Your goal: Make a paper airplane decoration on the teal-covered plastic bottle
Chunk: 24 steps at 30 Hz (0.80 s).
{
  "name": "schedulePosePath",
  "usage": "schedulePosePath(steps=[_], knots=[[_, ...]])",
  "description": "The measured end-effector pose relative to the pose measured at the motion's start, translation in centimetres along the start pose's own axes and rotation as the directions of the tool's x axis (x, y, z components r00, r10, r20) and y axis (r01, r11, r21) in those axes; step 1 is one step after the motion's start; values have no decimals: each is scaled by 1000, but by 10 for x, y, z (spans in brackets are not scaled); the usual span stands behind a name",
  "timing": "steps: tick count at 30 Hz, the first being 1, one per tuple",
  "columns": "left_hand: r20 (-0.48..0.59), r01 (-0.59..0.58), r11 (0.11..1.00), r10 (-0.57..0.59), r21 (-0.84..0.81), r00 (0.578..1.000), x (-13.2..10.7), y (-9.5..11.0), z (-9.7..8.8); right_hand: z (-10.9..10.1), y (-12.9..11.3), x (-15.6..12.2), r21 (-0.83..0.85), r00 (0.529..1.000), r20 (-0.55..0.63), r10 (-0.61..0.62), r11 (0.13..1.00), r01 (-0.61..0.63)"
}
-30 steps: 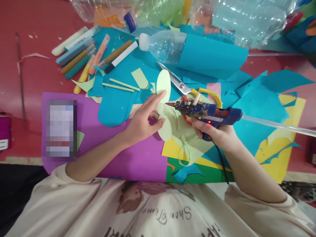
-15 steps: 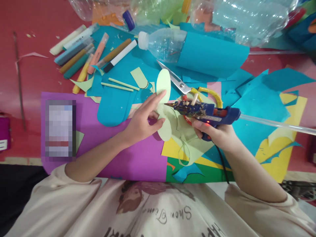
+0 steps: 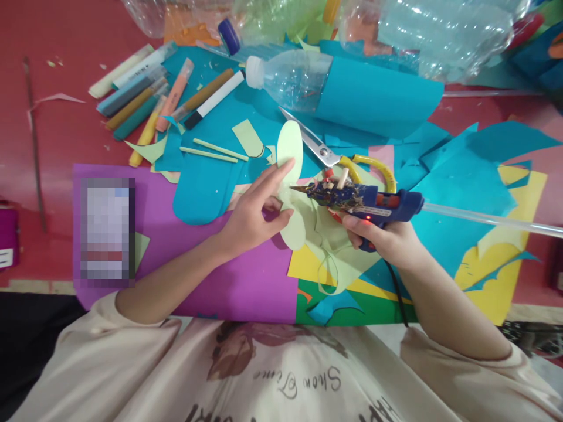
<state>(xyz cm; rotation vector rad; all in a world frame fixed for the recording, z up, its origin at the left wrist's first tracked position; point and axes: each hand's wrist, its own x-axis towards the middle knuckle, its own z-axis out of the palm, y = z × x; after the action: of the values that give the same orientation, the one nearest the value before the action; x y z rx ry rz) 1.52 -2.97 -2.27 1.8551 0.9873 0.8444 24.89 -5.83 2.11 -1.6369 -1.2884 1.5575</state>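
My left hand [image 3: 259, 208] holds a pale green paper cutout [image 3: 291, 138] with rounded ends and a narrow middle, fingers and thumb closed on it. A blue hot glue gun [image 3: 363, 199] is gripped in my right hand [image 3: 387, 237], its small red light lit. The gun's tip points left at the cutout's narrow middle, touching it or very close. A clear glue stick [image 3: 488, 218] sticks out of the gun's back. Just beyond the gun lie yellow-handled scissors [image 3: 328, 153], blades partly behind the cutout.
A plastic bottle [image 3: 290, 79] wrapped in blue paper lies at the back, with more clear bottles [image 3: 444, 35] beyond. Markers [image 3: 176, 94] are spread at the left. A phone-like blurred rectangle [image 3: 108, 231] rests on purple paper [image 3: 246, 281]. Blue scraps [image 3: 475, 176] cover the right side.
The glue gun has shifted slightly left, its tip closer over the middle of the cutout. My left hand and the cutout have moved a touch left.
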Motion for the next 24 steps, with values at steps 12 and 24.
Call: schedulePosePath(steps=[12,24], knots=[[-12,4,1000,-4,-15,1000,0,-2,-1,1,-3,-1,-4,1000,3,-5,1000,5],[-47,11,1000,-11,-15,999,0,-2,-2,2,-5,-1,-20,1000,-4,-18,1000,18]])
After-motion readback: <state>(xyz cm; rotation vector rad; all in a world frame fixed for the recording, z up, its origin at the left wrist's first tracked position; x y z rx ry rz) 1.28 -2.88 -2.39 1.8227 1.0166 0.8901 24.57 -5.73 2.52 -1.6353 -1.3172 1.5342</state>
